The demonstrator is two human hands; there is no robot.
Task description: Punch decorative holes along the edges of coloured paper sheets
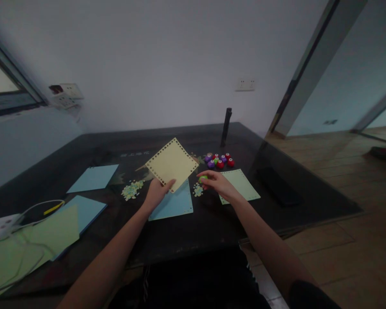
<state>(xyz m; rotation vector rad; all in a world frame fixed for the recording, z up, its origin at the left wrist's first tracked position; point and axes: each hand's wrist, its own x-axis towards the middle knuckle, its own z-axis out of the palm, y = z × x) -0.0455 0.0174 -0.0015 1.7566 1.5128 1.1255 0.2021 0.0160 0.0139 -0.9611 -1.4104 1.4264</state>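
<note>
My left hand grips a pale yellow sheet of paper by its near corner, thumb on top. The sheet is tilted, and rows of small punched holes run along its edges. A small green craft punch is held in the fingers of my right hand, just right of the sheet and apart from it. Below the raised sheet lies a blue sheet, partly covered by it. Paper cutouts are scattered under my right fingers, and a larger pile of cutouts lies left of my left hand.
Several red, purple and green punches cluster behind my right hand. A punched pale green sheet, a dark flat object and an upright black stick are at right. Blue sheets, pale green sheets and a cable lie left.
</note>
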